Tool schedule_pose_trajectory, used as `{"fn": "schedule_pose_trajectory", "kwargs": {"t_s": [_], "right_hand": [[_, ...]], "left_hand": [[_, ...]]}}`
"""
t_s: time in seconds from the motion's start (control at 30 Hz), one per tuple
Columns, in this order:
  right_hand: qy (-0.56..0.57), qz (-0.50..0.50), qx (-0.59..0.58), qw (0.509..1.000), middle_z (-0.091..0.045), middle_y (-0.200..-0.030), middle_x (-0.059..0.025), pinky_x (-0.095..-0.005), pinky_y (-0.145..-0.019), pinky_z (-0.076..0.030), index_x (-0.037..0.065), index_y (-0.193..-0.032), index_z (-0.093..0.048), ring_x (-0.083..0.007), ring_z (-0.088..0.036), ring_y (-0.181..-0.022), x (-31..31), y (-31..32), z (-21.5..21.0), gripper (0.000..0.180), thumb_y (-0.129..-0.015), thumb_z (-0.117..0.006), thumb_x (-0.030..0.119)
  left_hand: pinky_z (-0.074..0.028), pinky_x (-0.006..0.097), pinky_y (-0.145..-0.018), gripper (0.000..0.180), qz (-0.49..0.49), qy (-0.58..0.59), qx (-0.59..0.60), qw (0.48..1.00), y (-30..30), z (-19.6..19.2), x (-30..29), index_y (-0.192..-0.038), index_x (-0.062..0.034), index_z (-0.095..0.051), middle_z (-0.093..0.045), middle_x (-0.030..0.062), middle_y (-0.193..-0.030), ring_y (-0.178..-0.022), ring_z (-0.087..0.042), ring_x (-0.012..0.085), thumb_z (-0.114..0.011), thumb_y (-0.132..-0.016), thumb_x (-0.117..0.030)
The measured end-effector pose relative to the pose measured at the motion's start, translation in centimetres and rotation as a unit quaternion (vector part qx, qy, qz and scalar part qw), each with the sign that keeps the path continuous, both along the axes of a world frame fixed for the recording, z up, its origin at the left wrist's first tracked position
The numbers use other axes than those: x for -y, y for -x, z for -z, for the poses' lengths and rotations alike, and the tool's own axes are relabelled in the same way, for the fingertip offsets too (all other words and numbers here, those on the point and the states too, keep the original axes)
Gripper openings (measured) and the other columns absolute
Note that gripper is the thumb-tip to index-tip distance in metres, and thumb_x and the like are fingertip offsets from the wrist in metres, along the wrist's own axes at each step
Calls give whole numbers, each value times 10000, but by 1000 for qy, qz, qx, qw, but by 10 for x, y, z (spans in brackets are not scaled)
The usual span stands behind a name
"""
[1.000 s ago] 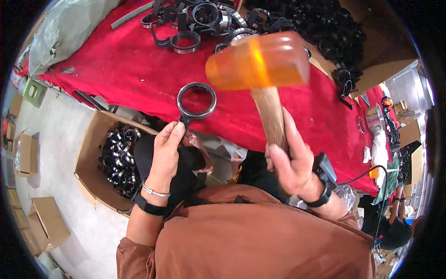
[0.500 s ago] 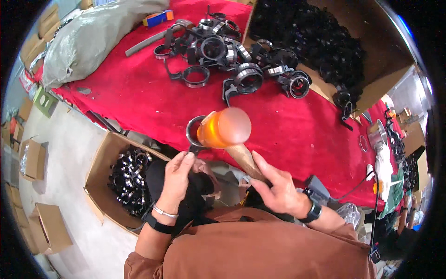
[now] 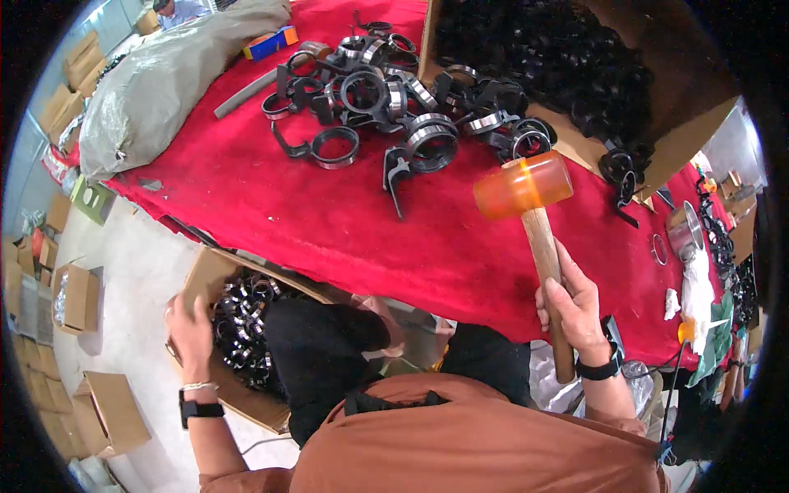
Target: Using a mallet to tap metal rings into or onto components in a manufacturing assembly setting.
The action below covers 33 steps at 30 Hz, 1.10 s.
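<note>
My right hand (image 3: 575, 308) is closed round the wooden handle of a mallet (image 3: 523, 187) with a translucent orange head, raised over the red cloth. At the left, my left hand (image 3: 191, 335) is over the near-left edge of a cardboard box (image 3: 193, 275) with its fingers apart. Nothing clear is held in it, though a small shiny dark spot shows at its outer side. Inside that box lie many black parts with silver metal bands (image 3: 245, 324). A pile of black ring-shaped parts with silver bands (image 3: 362, 92) spreads over the far side of the table.
The red-covered table (image 3: 329, 222) spans the front. A large carton of black parts (image 3: 542, 74) stands at its far right, a grey sack (image 3: 156, 90) at its far left. A metal pot (image 3: 684, 232) sits near the right edge. Open cartons (image 3: 111, 411) stand on the left floor.
My left hand has left the ring part under the mallet and moved left to the box; the ring is no longer there. My right hand has carried the mallet rightward.
</note>
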State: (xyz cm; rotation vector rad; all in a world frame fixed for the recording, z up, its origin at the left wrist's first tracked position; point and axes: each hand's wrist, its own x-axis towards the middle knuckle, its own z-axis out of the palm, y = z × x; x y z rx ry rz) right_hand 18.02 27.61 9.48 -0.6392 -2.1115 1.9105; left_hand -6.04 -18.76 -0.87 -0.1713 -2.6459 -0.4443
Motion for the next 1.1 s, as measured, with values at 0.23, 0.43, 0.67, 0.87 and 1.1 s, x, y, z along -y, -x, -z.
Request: {"fn": "schedule_pose_trajectory", "kwargs": {"t_s": [0.23, 0.43, 0.67, 0.87, 1.1], "right_hand": [[42, -20, 22, 999, -530, -686, -15, -222, -450, -449, 139, -1392, -243, -74, -487, -507, -11, 2, 1, 561, -890, -494, 147], [61, -10, -2, 998, -530, -688, -20, -220, -447, -447, 133, -1391, -245, -78, -491, -510, -10, 2, 7, 553, -896, -491, 151], [45, -6, 3, 999, -524, -681, -27, -219, -436, -436, 120, -1390, -244, -86, -488, -501, -9, 4, 6, 546, -900, -481, 167], [7, 7, 20, 1000, -517, -665, -13, -201, -440, -423, 115, -1384, -262, -74, -477, -496, -5, 5, 2, 544, -898, -492, 199], [-96, 9, -31, 995, -516, -700, 0, -190, -478, -411, 88, -1384, -258, -54, -448, -525, 41, -2, 8, 536, -897, -479, 125]], "left_hand": [[-372, 410, -900, 349, 316, 168, -193, 913, 47, -75, -203, -1082, -57, -557, -533, 76, -1097, -1046, -481, 244, -538, -734, -70], [-207, 591, -983, 306, 183, 346, -14, 920, 109, -84, -236, -1081, -48, -517, -553, 84, -1112, -1103, -467, 236, -510, -783, -117], [-414, 280, -698, 204, 341, -141, 202, 907, 56, -91, -212, -1036, -6, -492, -554, 70, -771, -746, -539, 166, -472, -893, -150], [-402, 232, -698, 219, 355, -391, 367, 766, -53, -63, -191, -1041, 16, -477, -518, 19, -769, -730, -490, 91, -491, -896, -148], [-400, 245, -755, 213, 346, -514, 417, 665, -81, -24, -189, -995, -3, -517, -534, 22, -810, -774, -497, 108, -483, -910, -196]]}}
